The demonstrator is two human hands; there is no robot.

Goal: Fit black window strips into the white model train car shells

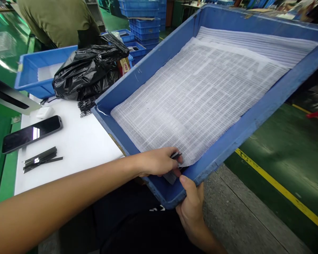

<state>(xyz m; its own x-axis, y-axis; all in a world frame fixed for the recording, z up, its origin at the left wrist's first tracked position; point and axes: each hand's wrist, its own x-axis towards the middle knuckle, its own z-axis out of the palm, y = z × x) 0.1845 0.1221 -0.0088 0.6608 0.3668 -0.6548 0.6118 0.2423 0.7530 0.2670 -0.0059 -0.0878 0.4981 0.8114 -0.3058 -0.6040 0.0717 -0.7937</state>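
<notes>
A blue plastic tray (153, 95) is tilted up in front of me, holding a stack of white translucent ribbed sheets (190, 102). My right hand (190, 208) grips its near corner, thumb over the rim. My left hand (157, 162) reaches in at that corner, with a thin black strip (176, 155) pinched in its fingertips against the sheets' edge. Several matching black strips (39, 159) lie on the white table (79, 151) to my left, and a bundle of black pieces (86, 107) sits against the tray's side.
A smartphone (30, 134) and a white earbud case (44, 113) lie on the table. Behind it are a black plastic bag (87, 70) and a blue bin (42, 70). A co-worker in an olive shirt (58, 21) stands near stacked blue crates (144, 24). Green floor with a yellow line (278, 187) lies right.
</notes>
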